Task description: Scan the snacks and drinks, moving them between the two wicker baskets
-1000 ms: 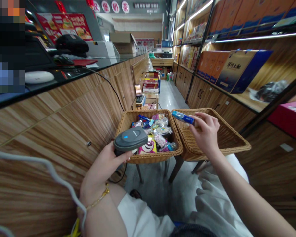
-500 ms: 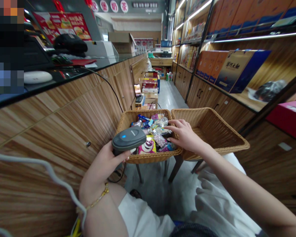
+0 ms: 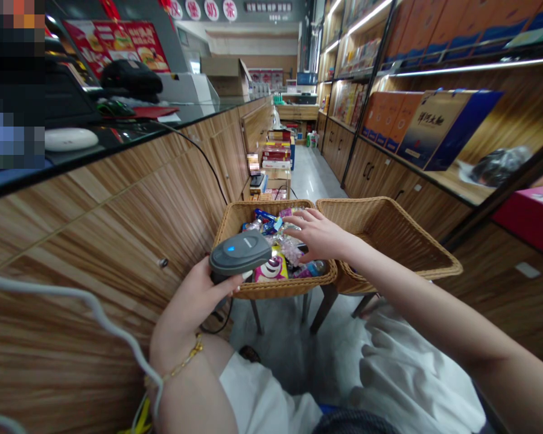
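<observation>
My left hand (image 3: 194, 295) is shut around a grey handheld barcode scanner (image 3: 241, 253), which has a small lit blue spot on top and is held over the near rim of a wicker basket (image 3: 280, 288). That basket is heaped with small packaged goods, including a pink-and-white ice cream packet (image 3: 270, 269) and a clear bag of sweets (image 3: 291, 251). My right hand (image 3: 319, 236) hovers open over the pile, fingers spread, its fingertips close to the packets. A second wicker basket (image 3: 389, 226) stands to the right, with only woven bottom showing.
A wood-panelled counter (image 3: 117, 229) with a black top runs along the left, and a white cable (image 3: 72, 293) crosses the lower left. Shelves with boxed goods (image 3: 429, 129) line the right. Stacked cartons (image 3: 276, 160) stand in the aisle beyond the baskets.
My right hand, holding a blue tube over the right basket a second ago, now has no tube and has moved left over the goods in the left basket. The scanner stays in my left hand.
</observation>
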Tool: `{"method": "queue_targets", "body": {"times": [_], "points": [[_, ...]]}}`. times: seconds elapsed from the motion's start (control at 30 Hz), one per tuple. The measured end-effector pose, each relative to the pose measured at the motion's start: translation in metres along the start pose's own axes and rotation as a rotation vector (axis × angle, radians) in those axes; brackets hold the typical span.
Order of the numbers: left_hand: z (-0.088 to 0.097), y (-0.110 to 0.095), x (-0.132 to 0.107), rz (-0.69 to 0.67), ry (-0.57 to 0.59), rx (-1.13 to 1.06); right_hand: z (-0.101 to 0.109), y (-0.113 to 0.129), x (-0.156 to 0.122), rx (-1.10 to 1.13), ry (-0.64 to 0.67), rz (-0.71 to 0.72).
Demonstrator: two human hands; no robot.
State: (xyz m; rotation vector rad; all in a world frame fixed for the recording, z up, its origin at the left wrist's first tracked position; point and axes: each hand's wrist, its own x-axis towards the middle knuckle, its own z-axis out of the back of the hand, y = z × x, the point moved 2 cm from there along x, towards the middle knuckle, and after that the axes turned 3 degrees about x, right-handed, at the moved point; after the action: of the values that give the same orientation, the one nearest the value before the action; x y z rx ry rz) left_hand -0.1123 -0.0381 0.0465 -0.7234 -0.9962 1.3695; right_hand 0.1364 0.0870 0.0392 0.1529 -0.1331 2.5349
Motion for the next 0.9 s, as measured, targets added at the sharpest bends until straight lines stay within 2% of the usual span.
{"method": "queue_targets", "body": {"times": [0.27,0.47,0.73,0.9], "points": [[-0.001,0.002,-0.001,0.024,0.008,-0.030,-0.010,-0.006,0.008,0.046,0.036,0.072],[-0.001,0.000,0.001,0.009,0.001,-0.017,-0.016,0.003,0.011,0.070,0.013,0.167],[0.000,0.000,0.000,0.004,0.007,-0.006,-0.031,0.009,0.002,0.155,-0.150,0.001],[0.000,0.002,-0.001,0.026,0.020,0.002,-0.029,0.012,-0.015,0.293,-0.378,-0.129]]}}
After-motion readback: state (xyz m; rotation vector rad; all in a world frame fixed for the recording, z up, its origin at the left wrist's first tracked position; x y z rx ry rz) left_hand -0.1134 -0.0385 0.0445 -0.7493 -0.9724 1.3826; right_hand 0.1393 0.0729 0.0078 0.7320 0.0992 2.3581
